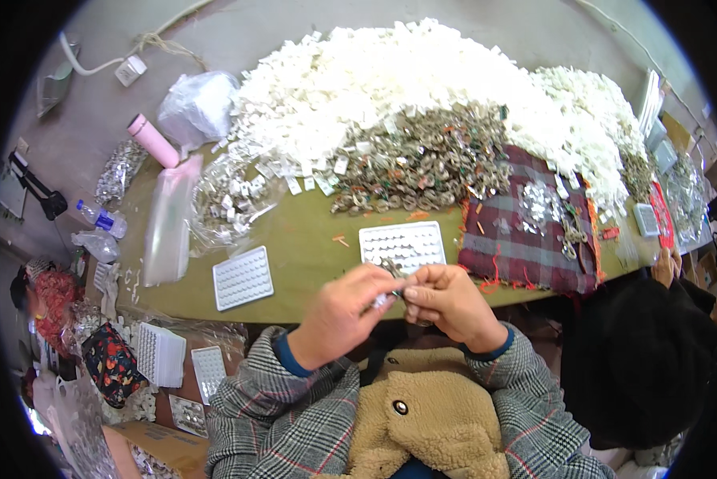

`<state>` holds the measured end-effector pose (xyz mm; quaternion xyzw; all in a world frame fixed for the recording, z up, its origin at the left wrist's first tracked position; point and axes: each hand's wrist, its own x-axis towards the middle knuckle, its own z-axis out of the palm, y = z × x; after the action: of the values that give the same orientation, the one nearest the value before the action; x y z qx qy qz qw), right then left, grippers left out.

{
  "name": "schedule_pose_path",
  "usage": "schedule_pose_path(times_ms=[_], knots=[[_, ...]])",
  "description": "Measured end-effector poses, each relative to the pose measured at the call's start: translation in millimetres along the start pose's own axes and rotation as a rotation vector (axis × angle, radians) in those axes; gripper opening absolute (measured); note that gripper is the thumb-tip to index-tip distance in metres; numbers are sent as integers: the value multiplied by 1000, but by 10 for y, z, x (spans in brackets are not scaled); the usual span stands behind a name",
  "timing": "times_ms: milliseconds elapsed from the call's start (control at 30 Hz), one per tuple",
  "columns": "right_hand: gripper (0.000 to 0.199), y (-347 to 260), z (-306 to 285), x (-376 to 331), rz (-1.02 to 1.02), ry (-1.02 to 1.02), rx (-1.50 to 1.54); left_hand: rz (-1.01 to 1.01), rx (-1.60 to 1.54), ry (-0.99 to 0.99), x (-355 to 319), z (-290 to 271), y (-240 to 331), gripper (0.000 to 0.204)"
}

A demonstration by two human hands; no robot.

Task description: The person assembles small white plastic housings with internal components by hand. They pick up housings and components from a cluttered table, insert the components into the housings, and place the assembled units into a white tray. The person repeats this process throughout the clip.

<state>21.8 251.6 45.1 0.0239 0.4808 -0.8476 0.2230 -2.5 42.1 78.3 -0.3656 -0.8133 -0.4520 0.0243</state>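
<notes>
My left hand and my right hand meet in front of my chest, just past the near table edge. Both are closed, fingertips pinched together around tiny pieces. A small dark metal part shows between them; its exact kind is too small to tell. More little bits peek out by the left fingers, mostly hidden. Right behind my hands lies a white tray with rows of slots, several holding small dark parts. Another white slotted tray rests on the table to the left.
Behind the trays rise a heap of metal ring-like parts and a large pile of white pieces. A plaid cloth lies right, a pink bottle and plastic bags left. A person in black sits close at right.
</notes>
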Motion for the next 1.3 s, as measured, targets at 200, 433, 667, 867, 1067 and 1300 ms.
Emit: schedule_pose_path(times_ms=[200,433,667,867,1067,1300], knots=[[11,-27,-49,-17,-185,15,-364,82,86,-61,82,27,12,32],[13,-89,-244,5,-246,34,-40,-524,-57,281,699,-411,-940,3],[12,-77,-405,58,-220,64,-37,-261,757,275,993,-446,-1966,14],[11,-103,-457,39,-218,66,-45,-185,847,140,1049,-493,-2134,14],[7,-111,-390,-7,-223,95,-100,-229,506,114,990,-685,-2088,7],[8,-95,-263,-34,-227,44,102,-814,-437,88,1015,-954,-1664,9]])
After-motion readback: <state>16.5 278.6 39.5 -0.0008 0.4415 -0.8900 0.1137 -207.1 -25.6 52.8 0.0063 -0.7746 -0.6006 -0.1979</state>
